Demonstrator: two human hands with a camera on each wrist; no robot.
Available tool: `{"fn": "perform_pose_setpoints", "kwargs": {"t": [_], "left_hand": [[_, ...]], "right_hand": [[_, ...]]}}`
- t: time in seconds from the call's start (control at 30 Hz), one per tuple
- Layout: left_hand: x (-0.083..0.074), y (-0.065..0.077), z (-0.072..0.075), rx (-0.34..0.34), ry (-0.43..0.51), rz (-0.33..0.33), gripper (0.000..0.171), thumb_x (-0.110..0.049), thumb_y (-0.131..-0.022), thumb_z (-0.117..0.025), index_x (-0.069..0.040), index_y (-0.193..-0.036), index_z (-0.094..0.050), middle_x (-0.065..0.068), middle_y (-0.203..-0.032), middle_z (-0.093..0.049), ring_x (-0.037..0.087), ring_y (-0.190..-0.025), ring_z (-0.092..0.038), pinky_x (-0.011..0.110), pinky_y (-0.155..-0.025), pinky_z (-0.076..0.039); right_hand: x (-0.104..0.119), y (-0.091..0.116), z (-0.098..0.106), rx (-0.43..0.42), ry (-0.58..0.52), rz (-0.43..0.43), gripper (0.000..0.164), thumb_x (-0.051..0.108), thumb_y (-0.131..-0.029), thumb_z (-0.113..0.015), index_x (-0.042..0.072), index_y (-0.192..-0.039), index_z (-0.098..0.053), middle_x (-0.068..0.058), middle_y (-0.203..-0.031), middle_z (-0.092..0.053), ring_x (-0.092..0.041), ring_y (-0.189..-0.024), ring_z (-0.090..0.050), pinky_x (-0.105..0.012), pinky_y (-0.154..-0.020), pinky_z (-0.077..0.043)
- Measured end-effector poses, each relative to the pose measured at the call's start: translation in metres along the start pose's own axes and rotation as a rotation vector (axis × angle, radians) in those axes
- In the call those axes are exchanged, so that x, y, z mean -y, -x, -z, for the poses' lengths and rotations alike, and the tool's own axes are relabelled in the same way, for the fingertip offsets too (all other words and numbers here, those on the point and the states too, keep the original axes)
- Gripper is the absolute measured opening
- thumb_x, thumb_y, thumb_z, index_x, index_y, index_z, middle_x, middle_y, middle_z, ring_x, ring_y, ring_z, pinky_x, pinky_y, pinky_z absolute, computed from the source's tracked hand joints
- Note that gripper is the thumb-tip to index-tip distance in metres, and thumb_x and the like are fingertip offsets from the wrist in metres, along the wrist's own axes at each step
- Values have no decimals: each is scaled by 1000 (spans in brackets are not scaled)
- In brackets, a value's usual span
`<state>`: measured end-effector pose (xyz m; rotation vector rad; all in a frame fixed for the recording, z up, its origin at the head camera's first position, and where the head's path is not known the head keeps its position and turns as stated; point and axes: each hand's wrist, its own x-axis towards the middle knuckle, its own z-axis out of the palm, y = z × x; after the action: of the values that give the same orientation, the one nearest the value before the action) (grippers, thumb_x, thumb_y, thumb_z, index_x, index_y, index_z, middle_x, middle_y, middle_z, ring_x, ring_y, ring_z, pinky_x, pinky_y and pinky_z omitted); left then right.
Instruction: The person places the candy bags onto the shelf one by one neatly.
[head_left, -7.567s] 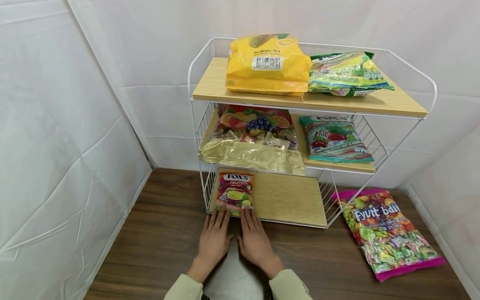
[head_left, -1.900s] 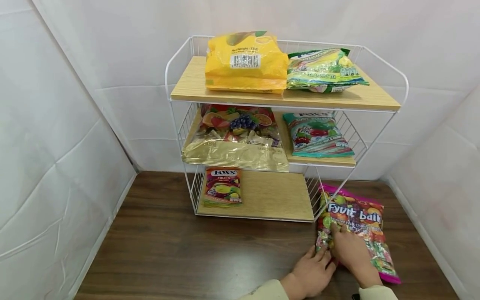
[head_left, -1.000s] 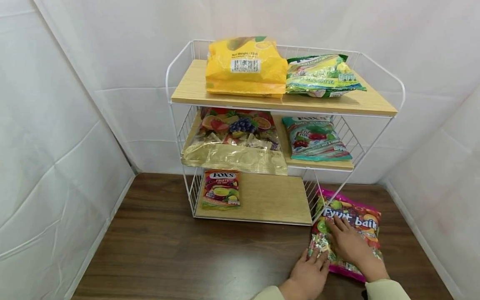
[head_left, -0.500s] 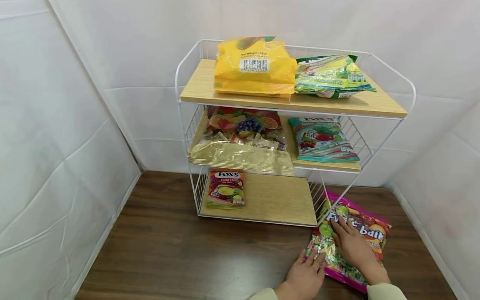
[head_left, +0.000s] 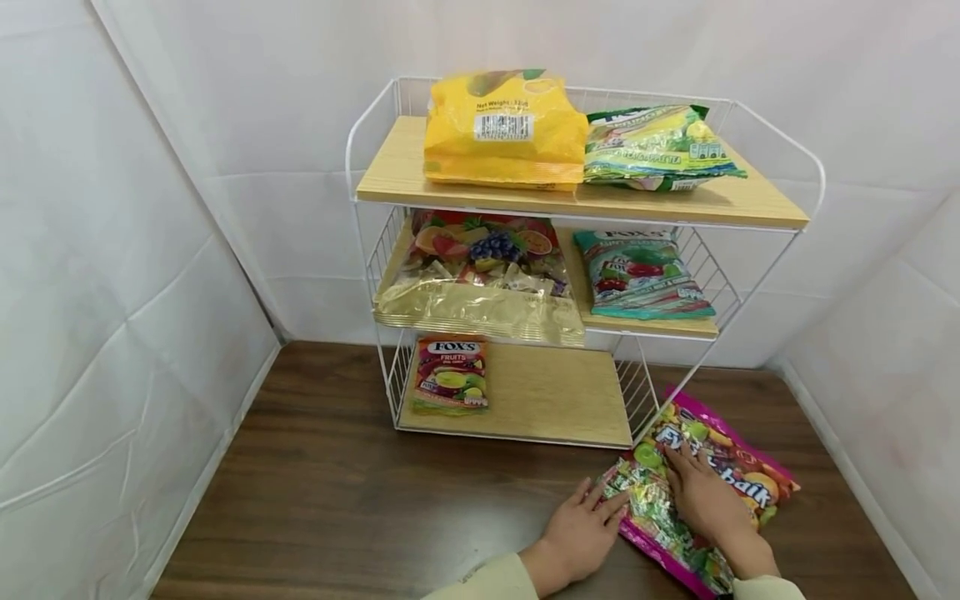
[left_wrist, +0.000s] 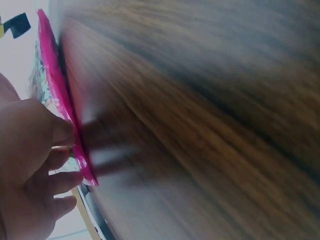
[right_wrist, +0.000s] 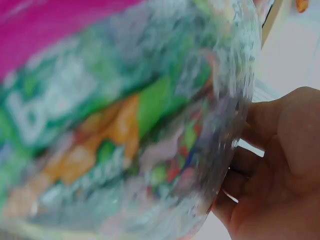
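A large candy bag (head_left: 720, 492) with pink edges lies slanted on the table, right of the wire rack's front corner. My right hand (head_left: 708, 504) rests on top of it with fingers extended across the printed face. Its plastic bulges beside the right fingers (right_wrist: 265, 117) in the right wrist view. My left hand (head_left: 581, 529) touches the bag's lower left corner, fingers stretched toward it. In the left wrist view, the left fingertips (left_wrist: 65, 182) are right at the pink edge (left_wrist: 60, 95).
The three-level rack (head_left: 577, 208) stands at the back. A yellow bag (head_left: 502, 158) and green bag (head_left: 656, 158) sit on top; a gold-red bag (head_left: 480, 308) and teal bag (head_left: 645, 275) fill the middle. A small red bag (head_left: 450, 375) lies bottom left. White cloth walls enclose the table.
Over the last second the candy bag has turned clockwise, its upper right corner swinging down and its lower left corner outward. Earlier, both hands were at the small red bag on the bottom shelf.
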<state>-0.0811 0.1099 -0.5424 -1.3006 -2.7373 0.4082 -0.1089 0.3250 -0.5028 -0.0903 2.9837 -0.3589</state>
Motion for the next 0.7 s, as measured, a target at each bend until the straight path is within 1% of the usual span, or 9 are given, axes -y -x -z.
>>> {"fn": "perform_pose_setpoints", "kwargs": {"t": [0.07,0.17,0.2,0.3,0.33,0.4,0.43,0.6,0.7], "left_hand": [[2,1,-1,-4,1,0,41,-37,-103,-35,-36,-144,-42,-14,-155,-23,13,-137,-31,36,-112,-21],[4,2,-1,15,3,5,41,-38,-103,-36,-36,-143,-43,-15,-155,-23,13,-138,-30,38,-112,-21],[4,2,0,23,4,9,40,-38,-103,-36,-36,-142,-44,-15,-155,-23,13,-138,-29,39,-113,-20],[6,3,1,47,-2,21,39,-39,-102,-37,-35,-139,-48,-14,-155,-22,14,-139,-28,41,-113,-20],[8,3,2,52,-3,26,38,-39,-102,-37,-35,-138,-49,-14,-155,-22,14,-139,-28,41,-113,-20],[10,4,3,56,-6,37,38,-38,-102,-38,-35,-137,-51,-15,-155,-22,13,-138,-29,41,-113,-21],[11,4,3,57,-7,41,38,-37,-102,-39,-34,-137,-51,-15,-155,-22,13,-138,-30,41,-113,-21],[17,7,0,41,-16,49,36,-35,-101,-41,-31,-134,-56,-12,-154,-26,15,-134,-38,37,-111,-26],[20,9,0,29,-27,52,37,-35,-101,-42,-26,-132,-59,-6,-151,-35,16,-131,-42,35,-110,-27]], "right_hand": [[-1,1,1,15,-33,-1,46,17,-101,-45,-5,-141,-41,-37,-142,-27,-60,-125,-25,-50,-54,-49],[-1,3,1,24,-72,0,44,14,-101,-44,-4,-141,-42,-38,-142,-26,-53,-97,-56,-40,-40,-43],[0,4,2,25,-75,3,44,13,-101,-44,-4,-141,-42,-39,-142,-26,-54,-94,-56,-38,-38,-40],[2,7,3,12,-35,7,43,11,-100,-45,-3,-140,-44,-39,-139,-31,-55,-96,-55,-50,-55,-51],[3,8,3,-3,-10,11,42,11,-99,-46,-3,-139,-46,-39,-137,-34,-59,-108,-47,-57,-64,-50],[4,10,2,-30,30,21,40,9,-98,-47,-4,-136,-49,-40,-133,-40,-64,-122,-25,-69,-80,-41],[4,11,1,-46,44,28,40,7,-96,-48,-4,-134,-51,-40,-130,-43,-64,-123,-24,-73,-85,-34],[5,14,-6,-163,138,156,36,-6,-85,-52,-8,-120,-62,-36,-127,-50,-58,-125,-32,-67,-99,-26],[6,14,-8,-190,141,185,35,-10,-80,-50,-9,-112,-65,-34,-130,-48,-58,-124,-33,-66,-98,-29]]}}
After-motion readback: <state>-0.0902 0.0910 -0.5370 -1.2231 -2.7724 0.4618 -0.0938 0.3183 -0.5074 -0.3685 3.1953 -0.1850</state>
